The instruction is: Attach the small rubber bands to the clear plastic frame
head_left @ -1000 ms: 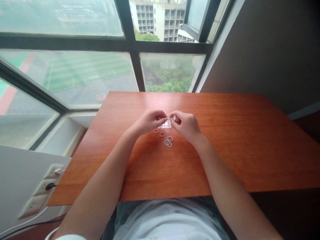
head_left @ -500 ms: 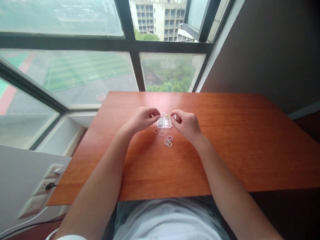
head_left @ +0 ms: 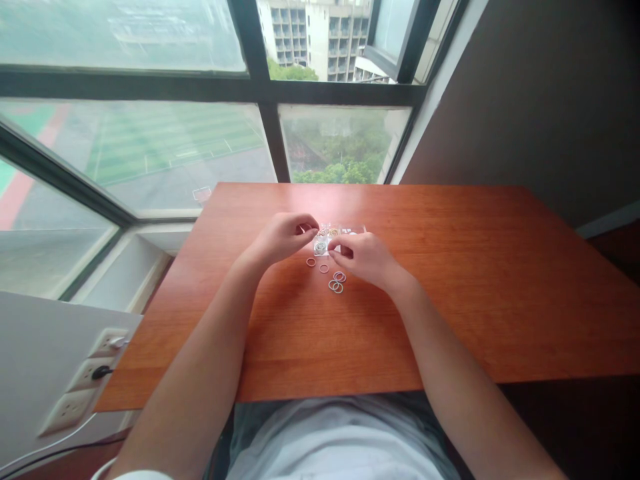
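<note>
A small clear plastic box [head_left: 323,253] with compartments stands on the table, with rings inside: pale ones [head_left: 320,247] at the front left and gold-coloured ones [head_left: 333,232] further back. My left hand [head_left: 289,237] is closed at the box's left side, thumb and forefinger pinched at its rim. Over the front right part of the box is my right hand [head_left: 361,257], its thumb and fingertips pinched together; what they hold, if anything, is too small to make out. Just in front of the box lie two single rings, one left [head_left: 311,262] and one right [head_left: 324,269]. Nearer me is a cluster of several pale rings [head_left: 337,283].
The reddish-brown wooden table [head_left: 475,287] reaches toward a dark-framed window [head_left: 345,93]. A grey wall [head_left: 530,100] rises on the right. At the lower left, wall sockets [head_left: 83,373] with a black plug [head_left: 101,372] sit beside the table edge.
My right hand has moved left and slightly toward me, from the box's right side to over its front right part. My left hand has stayed almost still.
</note>
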### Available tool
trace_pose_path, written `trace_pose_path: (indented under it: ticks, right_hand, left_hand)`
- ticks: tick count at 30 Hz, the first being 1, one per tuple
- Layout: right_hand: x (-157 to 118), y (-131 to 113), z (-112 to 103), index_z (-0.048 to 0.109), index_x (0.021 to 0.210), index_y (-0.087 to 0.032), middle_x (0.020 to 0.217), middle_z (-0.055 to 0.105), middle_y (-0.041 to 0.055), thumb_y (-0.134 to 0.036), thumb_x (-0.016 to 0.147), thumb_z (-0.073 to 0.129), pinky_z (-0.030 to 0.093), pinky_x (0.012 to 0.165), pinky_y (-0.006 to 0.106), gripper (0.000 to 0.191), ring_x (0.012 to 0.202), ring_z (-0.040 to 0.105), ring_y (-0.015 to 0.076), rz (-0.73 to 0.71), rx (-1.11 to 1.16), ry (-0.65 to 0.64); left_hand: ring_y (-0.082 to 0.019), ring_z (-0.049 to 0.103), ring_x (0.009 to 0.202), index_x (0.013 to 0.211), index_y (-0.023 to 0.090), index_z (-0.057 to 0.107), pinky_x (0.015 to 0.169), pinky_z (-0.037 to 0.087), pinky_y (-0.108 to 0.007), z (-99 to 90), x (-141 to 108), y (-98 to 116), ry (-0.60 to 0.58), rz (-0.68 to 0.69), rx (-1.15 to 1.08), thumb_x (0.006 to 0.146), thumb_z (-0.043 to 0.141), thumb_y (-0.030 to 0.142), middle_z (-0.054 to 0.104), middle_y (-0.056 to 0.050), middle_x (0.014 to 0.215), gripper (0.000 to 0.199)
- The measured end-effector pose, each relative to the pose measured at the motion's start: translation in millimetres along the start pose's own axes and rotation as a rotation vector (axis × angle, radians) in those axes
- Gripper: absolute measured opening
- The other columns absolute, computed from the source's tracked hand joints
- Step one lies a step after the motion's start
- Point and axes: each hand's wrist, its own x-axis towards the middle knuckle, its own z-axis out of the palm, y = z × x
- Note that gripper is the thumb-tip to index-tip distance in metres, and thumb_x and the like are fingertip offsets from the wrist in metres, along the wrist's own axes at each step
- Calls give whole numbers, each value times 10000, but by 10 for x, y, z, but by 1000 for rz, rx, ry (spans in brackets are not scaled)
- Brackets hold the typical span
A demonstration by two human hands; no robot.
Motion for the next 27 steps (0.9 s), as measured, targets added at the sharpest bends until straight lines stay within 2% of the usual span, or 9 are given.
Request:
trace_pose_path:
  ticks: [5,8,17,27]
  right_hand:
    - [-70,-47,-87,734,884,-212,690,645,-36,-108,778,576,378,602,205,217,618,533,93,-3,162,-333]
    - [-94,-83,-113,726,897,-227,759,671,-37,-97,741,596,399,612,205,241,665,563,104,13,199,-429]
    - [-81,-95,-79,706,798,-215,749,677,-27,-135,738,654,368,588,217,112,679,573,120,32,143,-437]
    - [-71,-53,-37,716,838,-223,793,696,-20,-120,743,639,375,605,213,160,702,586,119,54,109,-383]
  left_hand:
    - [-127,606,665,864,148,727,593,433,-220,1,-6,23,4,3,-2,836,596,288,715,-41,767,194]
    - [-128,609,668,859,150,727,597,436,-218,2,-8,44,3,-3,-9,832,598,288,715,-40,770,191]
    - [-132,611,667,868,151,731,592,433,-218,13,-1,35,-6,-6,-9,833,595,310,715,-40,768,212]
    - [-126,599,654,854,151,730,593,424,-217,13,3,37,-5,-7,-9,829,602,288,710,-31,753,188]
